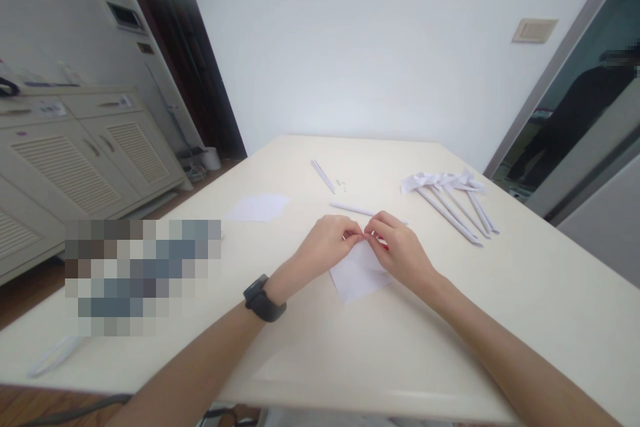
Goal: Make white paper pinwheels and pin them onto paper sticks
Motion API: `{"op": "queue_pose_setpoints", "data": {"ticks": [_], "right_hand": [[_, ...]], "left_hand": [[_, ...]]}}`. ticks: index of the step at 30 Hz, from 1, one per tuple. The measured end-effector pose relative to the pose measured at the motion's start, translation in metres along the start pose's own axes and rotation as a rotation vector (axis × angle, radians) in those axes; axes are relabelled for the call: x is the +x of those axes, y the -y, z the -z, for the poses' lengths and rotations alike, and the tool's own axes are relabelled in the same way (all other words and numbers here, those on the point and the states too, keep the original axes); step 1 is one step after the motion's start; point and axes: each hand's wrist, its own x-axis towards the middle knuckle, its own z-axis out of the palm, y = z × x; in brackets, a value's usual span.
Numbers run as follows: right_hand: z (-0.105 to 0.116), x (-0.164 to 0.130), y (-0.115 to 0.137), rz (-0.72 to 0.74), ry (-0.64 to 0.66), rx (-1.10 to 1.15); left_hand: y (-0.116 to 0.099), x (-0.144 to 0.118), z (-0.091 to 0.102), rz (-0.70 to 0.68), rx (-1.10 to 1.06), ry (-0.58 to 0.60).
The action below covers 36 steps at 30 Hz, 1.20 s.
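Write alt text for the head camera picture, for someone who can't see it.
Two bare hands, left hand and right hand, pinch the top corner of a white sheet of paper on a cream table. To the right lies a bunch of paper pinwheels on sticks; another white sheet lies to the left. The left wrist wears a black watch.

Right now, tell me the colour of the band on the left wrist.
Black. The wristband shows plainly in the head view, just behind the left hand.
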Motion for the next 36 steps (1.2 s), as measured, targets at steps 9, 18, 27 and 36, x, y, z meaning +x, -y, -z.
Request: {"op": "queue_pose_setpoints", "data": {"ticks": [9,18,27,36], "right_hand": [[0.002,0.0003,-0.0005,-0.016,0.018,0.03],[0.0005,0.0015,-0.0043,-0.056,0.035,0.096],[0.0015,0.0019,-0.0049,-0.095,0.02,0.109],[0.0011,-0.0004,-0.0011,-0.065,0.033,0.038]], "left_hand": [[0.0005,-0.0012,-0.0001,-0.01,0.014,0.011],[-0.0002,-0.0015,0.0013,-0.017,0.024,-0.001],[-0.0001,-0.0026,0.0002,-0.027,0.009,-0.003],[-0.0036,-0.0027,0.0052,0.014,0.018,0.003]]}}
